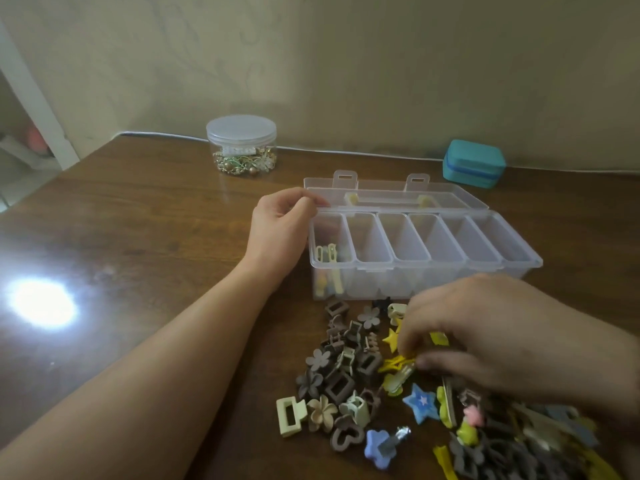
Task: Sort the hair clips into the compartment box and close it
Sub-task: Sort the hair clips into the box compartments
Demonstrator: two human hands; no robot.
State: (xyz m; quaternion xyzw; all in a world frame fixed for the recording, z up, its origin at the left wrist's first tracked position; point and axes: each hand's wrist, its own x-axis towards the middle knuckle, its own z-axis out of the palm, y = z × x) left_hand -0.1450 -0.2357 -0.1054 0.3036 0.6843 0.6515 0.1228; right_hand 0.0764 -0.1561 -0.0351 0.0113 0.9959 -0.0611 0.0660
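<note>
A clear compartment box (426,268) stands open on the wooden table, its lid (394,194) laid back behind it. Its leftmost compartment holds a few yellow clips (327,252); the other compartments look empty. My left hand (282,223) pinches the box's back left corner where the lid hinges. A pile of hair clips (349,372), brown, beige, blue and yellow, lies in front of the box. My right hand (485,337) is blurred over the pile, its fingertips closed on a yellow clip (396,363).
A round clear jar (241,143) of beaded accessories stands at the back left. A teal case (473,163) sits at the back right against the wall. A bright light reflection marks the table's left side.
</note>
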